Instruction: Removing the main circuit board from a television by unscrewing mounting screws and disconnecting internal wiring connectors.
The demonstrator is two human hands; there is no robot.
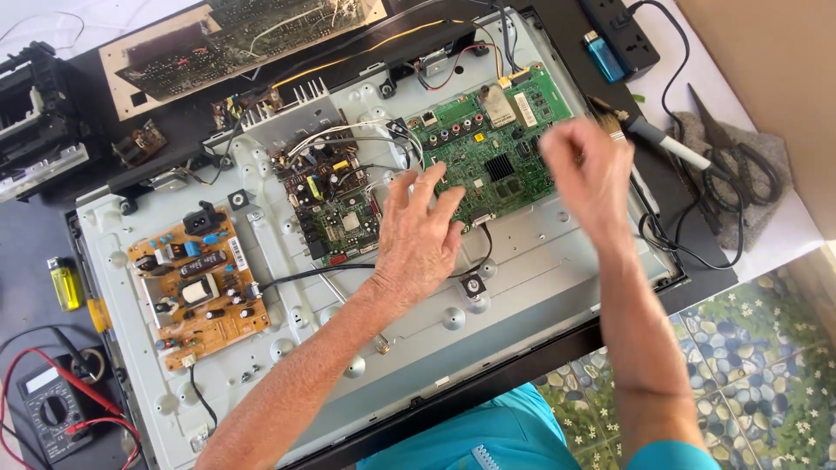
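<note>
Far left on the desk [35, 252], my meter [48, 409] waits beside the brown power board [196, 283]. My left hand [418, 239] lies flat, fingers spread, gripping nothing, on the metal back panel [540, 252] by the small middle board [335, 204]. Green main board [488, 144] sits screwed in. My right hand [592, 170] hovers blurred; can't tell its grip. Cover's off, boards all mounted.
</note>
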